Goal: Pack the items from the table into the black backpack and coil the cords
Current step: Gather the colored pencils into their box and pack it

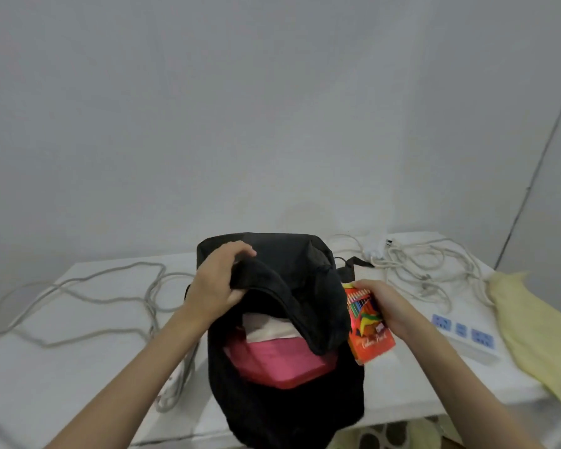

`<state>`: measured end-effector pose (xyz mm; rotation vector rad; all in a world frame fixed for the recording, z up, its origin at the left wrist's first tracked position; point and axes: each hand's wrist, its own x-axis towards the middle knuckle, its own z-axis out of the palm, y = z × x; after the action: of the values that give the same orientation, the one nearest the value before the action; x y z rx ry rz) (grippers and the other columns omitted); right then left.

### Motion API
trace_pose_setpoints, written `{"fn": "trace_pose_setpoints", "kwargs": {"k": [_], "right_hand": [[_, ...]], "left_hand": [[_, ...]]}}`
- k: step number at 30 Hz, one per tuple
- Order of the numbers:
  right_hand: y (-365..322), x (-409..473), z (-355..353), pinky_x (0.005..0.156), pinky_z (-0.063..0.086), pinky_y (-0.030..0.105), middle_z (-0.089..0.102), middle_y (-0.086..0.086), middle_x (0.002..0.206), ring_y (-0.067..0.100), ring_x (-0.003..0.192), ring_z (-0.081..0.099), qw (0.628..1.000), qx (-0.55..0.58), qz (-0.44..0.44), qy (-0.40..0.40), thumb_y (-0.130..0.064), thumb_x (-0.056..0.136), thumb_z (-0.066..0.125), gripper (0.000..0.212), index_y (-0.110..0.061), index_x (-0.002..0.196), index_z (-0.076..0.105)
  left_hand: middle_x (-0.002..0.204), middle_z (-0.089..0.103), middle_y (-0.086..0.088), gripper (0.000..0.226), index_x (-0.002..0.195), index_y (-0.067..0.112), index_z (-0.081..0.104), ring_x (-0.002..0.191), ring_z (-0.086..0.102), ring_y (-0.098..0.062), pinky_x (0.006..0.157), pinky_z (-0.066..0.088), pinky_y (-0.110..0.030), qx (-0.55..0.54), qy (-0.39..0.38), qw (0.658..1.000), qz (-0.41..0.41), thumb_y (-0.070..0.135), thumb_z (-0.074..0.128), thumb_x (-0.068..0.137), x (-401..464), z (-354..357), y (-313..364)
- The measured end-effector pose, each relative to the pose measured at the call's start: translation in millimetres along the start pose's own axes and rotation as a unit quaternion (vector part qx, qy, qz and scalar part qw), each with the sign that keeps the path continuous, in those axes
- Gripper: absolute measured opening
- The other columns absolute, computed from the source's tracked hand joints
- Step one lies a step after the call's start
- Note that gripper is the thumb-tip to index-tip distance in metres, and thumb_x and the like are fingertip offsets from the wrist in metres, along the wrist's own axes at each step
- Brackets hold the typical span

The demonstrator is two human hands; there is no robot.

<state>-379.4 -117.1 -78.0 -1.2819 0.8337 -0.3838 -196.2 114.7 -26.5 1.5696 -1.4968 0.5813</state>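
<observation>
The black backpack stands at the middle of the white table, its mouth open toward me. My left hand grips the upper flap and holds it up. Inside lie a pink book and white paper. My right hand holds an orange box of colour pencils just right of the bag's opening. A grey cord sprawls loose on the left. A tangle of white cords lies at the back right.
A white power strip with blue sockets lies right of the box. A pale yellow cloth hangs over the table's right edge. A white plug sits near the back wall. Patterned floor shows below the front edge.
</observation>
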Motion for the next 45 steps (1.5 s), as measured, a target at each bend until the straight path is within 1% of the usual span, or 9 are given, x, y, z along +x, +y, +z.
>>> {"fn": "trace_pose_setpoints", "kwargs": {"k": [9,14,18,21,24,26,29,35,45], "right_hand": [[56.9,-41.5,9.0,0.067,0.054,0.039,0.067,0.027,0.1,0.033,0.071,0.065,0.985,0.129,0.059,0.1,-0.021,0.082,0.063,0.043,0.006,0.114,0.059],[60.0,-64.3,14.2,0.067,0.056,0.039,0.067,0.024,0.091,0.033,0.066,0.066,0.988,0.119,0.099,0.025,-0.024,0.08,0.067,0.042,0.003,0.11,0.055],[61.7,-77.3,37.0,0.061,0.056,0.037,0.068,0.023,0.091,0.031,0.07,0.068,0.988,0.1,0.113,-0.036,-0.015,0.085,0.063,0.028,0.002,0.105,0.053],[59.8,-76.9,51.1,0.064,0.057,0.04,0.064,0.022,0.088,0.031,0.076,0.066,0.99,0.11,0.087,-0.001,-0.004,0.087,0.057,0.013,0.002,0.097,0.051],[59.1,-73.6,55.5,0.076,0.056,0.046,0.062,0.024,0.095,0.035,0.087,0.066,0.988,0.124,0.088,-0.008,0.002,0.086,0.053,0.015,0.002,0.099,0.048],[58.6,-71.3,55.5,0.082,0.054,0.048,0.059,0.026,0.104,0.038,0.095,0.064,0.985,0.132,0.106,-0.027,0.004,0.083,0.049,0.021,0.0,0.103,0.046],[57.5,-69.7,56.2,0.078,0.056,0.045,0.056,0.025,0.11,0.037,0.096,0.063,0.98,0.143,0.13,-0.05,0.004,0.08,0.043,0.027,-0.002,0.106,0.046],[55.3,-68.4,74.0,0.065,0.06,0.043,0.059,0.025,0.111,0.034,0.096,0.064,0.974,0.181,0.108,-0.077,0.003,0.088,0.041,0.027,0.002,0.114,0.048],[54.5,-55.9,94.2,0.054,0.041,0.033,0.057,0.018,0.079,0.026,0.067,0.055,0.97,0.219,0.106,0.027,0.007,0.093,0.041,0.011,0.002,0.088,0.049]], "left_hand": [[0.117,0.061,-0.003,0.024,0.073,0.015,0.063,0.084,0.057,-0.022,0.067,0.041,-0.032,0.258,0.027,0.926,0.273,-0.005,0.053,0.084,-4.6,-17.6,26.7],[0.128,0.057,-0.014,0.03,0.09,0.009,0.067,0.081,0.057,-0.033,0.065,0.039,-0.037,0.37,-0.057,0.927,0.032,0.014,0.043,0.073,8.7,-22.2,18.8],[0.141,0.046,-0.017,0.073,0.114,0.0,0.062,0.119,0.043,-0.034,0.09,0.027,-0.049,0.444,-0.203,0.873,0.002,0.061,0.059,0.073,-5.1,3.6,-7.1],[0.128,0.057,-0.02,0.084,0.112,-0.008,0.063,0.109,0.059,-0.034,0.089,0.041,-0.043,0.417,-0.286,0.863,-0.022,0.062,0.067,0.066,-24.0,17.2,-26.5],[0.155,0.018,-0.018,0.134,0.144,-0.006,0.023,0.141,0.025,-0.032,0.113,0.024,-0.043,0.3,-0.368,0.871,-0.127,0.094,0.016,0.055,-32.4,13.9,-38.2],[0.158,-0.009,-0.014,0.144,0.149,0.002,-0.004,0.146,-0.001,-0.032,0.115,0.011,-0.05,0.328,-0.418,0.839,-0.118,0.096,0.026,0.043,-42.1,11.6,-39.3],[0.157,-0.009,-0.016,0.123,0.15,0.009,-0.005,0.145,0.002,-0.035,0.112,0.023,-0.053,0.339,-0.41,0.844,-0.068,0.072,0.059,0.067,-49.2,9.9,-44.7],[0.129,0.047,-0.016,0.059,0.141,0.005,0.036,0.094,0.061,-0.041,0.08,0.049,-0.045,0.311,-0.331,0.891,-0.009,0.036,0.051,0.094,-0.1,-3.2,-53.9],[0.12,0.057,-0.01,0.054,0.139,0.012,0.043,0.097,0.06,-0.036,0.084,0.046,-0.042,0.292,-0.326,0.899,-0.007,0.037,0.055,0.092,18.0,-4.0,-60.1]]}}
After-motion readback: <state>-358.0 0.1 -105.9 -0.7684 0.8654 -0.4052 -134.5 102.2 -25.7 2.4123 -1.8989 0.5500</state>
